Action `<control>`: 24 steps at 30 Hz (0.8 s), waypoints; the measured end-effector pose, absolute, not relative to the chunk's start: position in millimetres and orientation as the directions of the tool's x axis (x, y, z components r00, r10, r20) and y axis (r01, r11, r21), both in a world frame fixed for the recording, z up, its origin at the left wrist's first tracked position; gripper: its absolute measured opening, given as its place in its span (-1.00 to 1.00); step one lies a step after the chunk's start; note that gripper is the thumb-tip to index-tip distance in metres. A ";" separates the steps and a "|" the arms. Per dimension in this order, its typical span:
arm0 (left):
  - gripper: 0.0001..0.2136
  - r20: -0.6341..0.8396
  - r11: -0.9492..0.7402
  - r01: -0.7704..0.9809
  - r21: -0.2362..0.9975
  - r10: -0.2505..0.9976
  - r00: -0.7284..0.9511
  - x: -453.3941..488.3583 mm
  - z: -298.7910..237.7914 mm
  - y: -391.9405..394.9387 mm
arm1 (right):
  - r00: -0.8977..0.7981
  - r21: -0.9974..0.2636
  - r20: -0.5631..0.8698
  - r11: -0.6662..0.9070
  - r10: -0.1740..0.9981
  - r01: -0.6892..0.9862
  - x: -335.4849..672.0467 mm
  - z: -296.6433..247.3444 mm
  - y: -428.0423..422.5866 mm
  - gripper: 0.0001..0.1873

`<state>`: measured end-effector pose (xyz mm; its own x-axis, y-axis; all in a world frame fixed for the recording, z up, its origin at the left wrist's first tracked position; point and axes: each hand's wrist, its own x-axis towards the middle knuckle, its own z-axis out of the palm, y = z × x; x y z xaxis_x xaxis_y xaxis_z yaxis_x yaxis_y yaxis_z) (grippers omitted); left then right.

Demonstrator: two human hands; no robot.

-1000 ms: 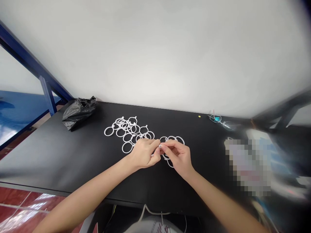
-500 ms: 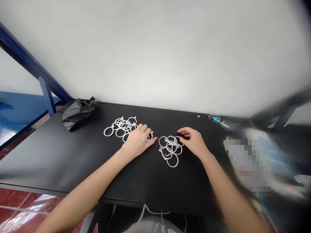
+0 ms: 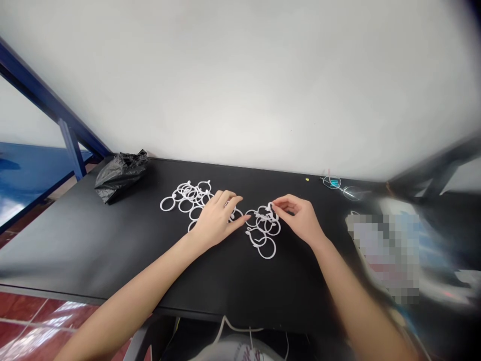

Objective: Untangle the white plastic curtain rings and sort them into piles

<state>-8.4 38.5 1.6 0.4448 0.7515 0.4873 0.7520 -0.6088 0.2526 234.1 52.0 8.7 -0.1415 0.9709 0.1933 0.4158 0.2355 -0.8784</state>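
My right hand (image 3: 298,215) pinches a white curtain ring (image 3: 276,214) between thumb and fingertips, at the top of the right-hand pile of white curtain rings (image 3: 266,231). The held ring looks tilted up off the others. My left hand (image 3: 216,218) rests over the right side of a larger pile of similar rings (image 3: 191,193), covering part of it. Its thumb and fingers are apart, with the thumb tip close to the right pile. Small loops or hooks stick out from several rings. Whether anything lies under the left palm is hidden.
A crumpled black plastic bag (image 3: 122,175) lies at the back left of the black table (image 3: 124,250). Eyeglasses (image 3: 332,182) and a small yellow bit (image 3: 307,179) are at the back right. A blurred, pixelated package (image 3: 383,255) stands at right. A white wall (image 3: 240,90) rises behind.
My right hand has moved slightly left and closed on a ring, lifting it to a tilt. My left hand's fingers have spread, with the thumb further right.
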 end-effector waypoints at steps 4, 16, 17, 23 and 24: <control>-0.45 0.530 -0.721 0.575 0.386 0.684 0.502 1.4 5.5 25.1 | -0.129 -0.951 0.196 0.221 0.972 0.218 210.0 6.1 36.3 -0.78; -0.65 0.496 -0.743 0.483 0.463 0.669 0.554 3.1 5.4 22.6 | -0.077 -0.863 0.429 0.433 0.900 0.261 195.0 8.8 16.7 -0.88; -0.66 0.483 -0.732 0.494 0.469 0.681 0.550 2.7 5.2 23.2 | -0.094 -0.833 0.476 0.483 0.874 0.271 195.7 10.3 16.0 -0.87; -0.64 0.476 -0.735 0.540 0.410 0.677 0.561 1.3 4.3 25.5 | -0.157 -0.721 0.607 0.623 0.779 0.302 191.2 8.5 14.5 -0.86; -0.63 0.484 -0.738 0.543 0.401 0.674 0.559 1.1 4.5 25.5 | -0.153 -0.727 0.598 0.613 0.787 0.311 190.0 7.1 14.3 -0.86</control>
